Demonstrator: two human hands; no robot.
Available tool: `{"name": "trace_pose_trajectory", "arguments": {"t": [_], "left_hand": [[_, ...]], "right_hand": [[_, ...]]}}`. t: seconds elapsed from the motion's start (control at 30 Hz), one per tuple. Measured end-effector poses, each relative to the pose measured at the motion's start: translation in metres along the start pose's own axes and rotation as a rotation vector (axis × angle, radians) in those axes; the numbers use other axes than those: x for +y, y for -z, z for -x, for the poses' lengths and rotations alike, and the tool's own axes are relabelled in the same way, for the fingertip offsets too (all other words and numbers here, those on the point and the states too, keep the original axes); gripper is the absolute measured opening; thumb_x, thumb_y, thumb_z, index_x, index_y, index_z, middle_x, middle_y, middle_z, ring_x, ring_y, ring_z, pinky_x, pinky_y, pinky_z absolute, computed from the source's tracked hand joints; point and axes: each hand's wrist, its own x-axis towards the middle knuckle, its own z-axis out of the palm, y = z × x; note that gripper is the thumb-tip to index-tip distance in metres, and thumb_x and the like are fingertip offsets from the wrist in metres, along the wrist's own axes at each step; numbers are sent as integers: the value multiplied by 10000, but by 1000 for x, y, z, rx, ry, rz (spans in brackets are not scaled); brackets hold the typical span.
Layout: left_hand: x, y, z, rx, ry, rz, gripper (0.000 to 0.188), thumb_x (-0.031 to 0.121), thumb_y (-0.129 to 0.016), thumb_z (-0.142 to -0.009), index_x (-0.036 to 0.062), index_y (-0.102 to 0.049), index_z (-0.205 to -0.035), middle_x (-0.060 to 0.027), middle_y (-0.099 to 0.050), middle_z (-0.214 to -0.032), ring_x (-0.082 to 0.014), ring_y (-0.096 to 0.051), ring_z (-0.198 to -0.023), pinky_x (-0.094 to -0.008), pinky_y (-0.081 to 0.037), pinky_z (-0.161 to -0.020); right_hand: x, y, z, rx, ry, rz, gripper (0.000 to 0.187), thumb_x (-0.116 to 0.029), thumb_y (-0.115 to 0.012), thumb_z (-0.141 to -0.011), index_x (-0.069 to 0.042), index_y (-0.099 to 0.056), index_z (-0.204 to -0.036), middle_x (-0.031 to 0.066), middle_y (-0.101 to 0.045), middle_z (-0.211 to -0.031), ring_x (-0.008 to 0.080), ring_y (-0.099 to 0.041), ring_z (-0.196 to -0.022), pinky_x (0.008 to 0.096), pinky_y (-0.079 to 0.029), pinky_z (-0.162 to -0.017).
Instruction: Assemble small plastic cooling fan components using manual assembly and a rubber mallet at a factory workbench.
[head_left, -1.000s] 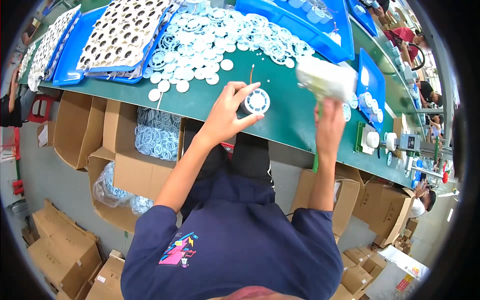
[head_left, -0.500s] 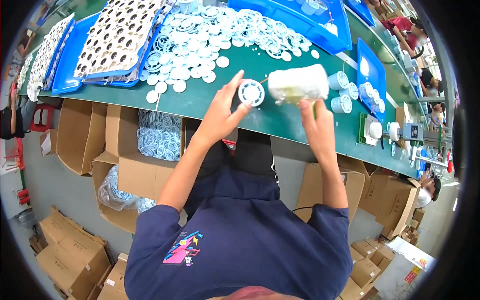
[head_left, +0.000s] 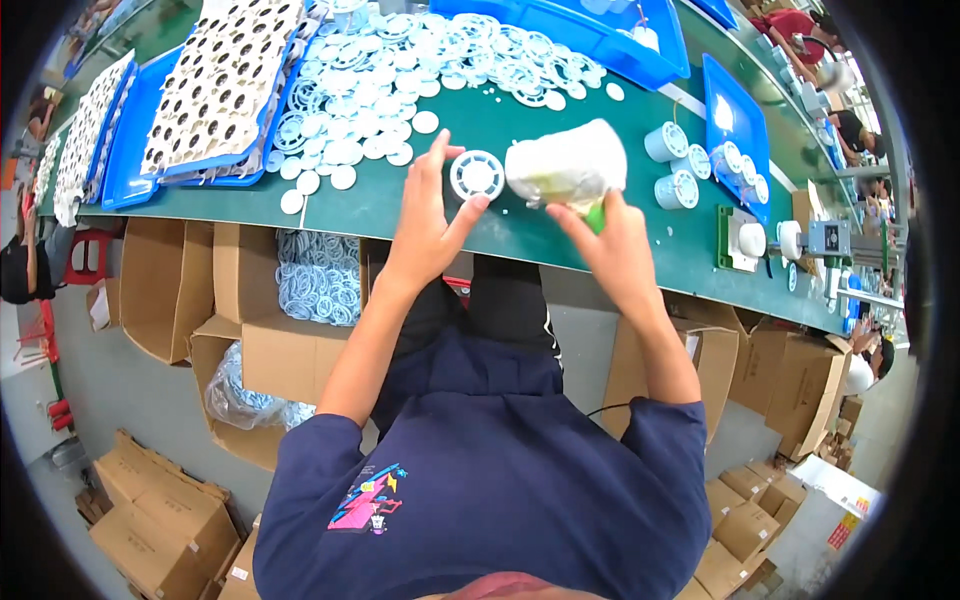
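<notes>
My left hand [head_left: 432, 212] curves around a small round light-blue part [head_left: 477, 176] with a slotted ring on top, its thumb and fingers at the part's sides. In my right hand [head_left: 608, 240] is a mallet [head_left: 570, 163] with a bulky white wrapped head and a bit of green handle showing. The mallet's head is right beside the round part; whether they touch, I cannot tell. To the right stand several light-blue cups [head_left: 677, 190] with ring tops. Beyond my left hand lies a spread of pale discs and slotted rings [head_left: 370, 95].
Stacked egg-crate trays [head_left: 222, 95] lie at the left in blue trays. A blue bin [head_left: 600, 45] stands at the back, and another blue tray [head_left: 735, 110] holds cups at right. A small bench device [head_left: 825, 238] sits far right. Cardboard boxes [head_left: 290, 350] stand below the table edge.
Both hands have shifted slightly left in view, with the round part and the mallet. The mallet's head has tilted and now sits closer to the part.
</notes>
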Motion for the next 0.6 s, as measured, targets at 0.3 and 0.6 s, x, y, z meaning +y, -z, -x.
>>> {"name": "trace_pose_trajectory", "arguments": {"t": [0.3, 0.6], "left_hand": [[-1, 2, 1, -38, -10, -36, 611, 135, -508, -1038, -25, -306, -1592, -176, -577, -1413, -338, -520, -1267, -459, -357, -1141], [-2, 3, -3, -90, -3, -30, 773, 278, -700, -964, -28, -333, -1571, -188, -595, -1374, -342, -529, -1264, -463, -371, -1129]], "right_hand": [[6, 10, -4, 34, 130, -12, 341, -79, -756, -870, 84, -582, -1113, 299, -721, -904, 481, -710, -867, 494, -562, -741], [8, 10, -16, 164, 65, -72, 350, -87, -728, -867, 81, -586, -1140, 292, -725, -923, 473, -702, -835, 508, -554, -728]]}}
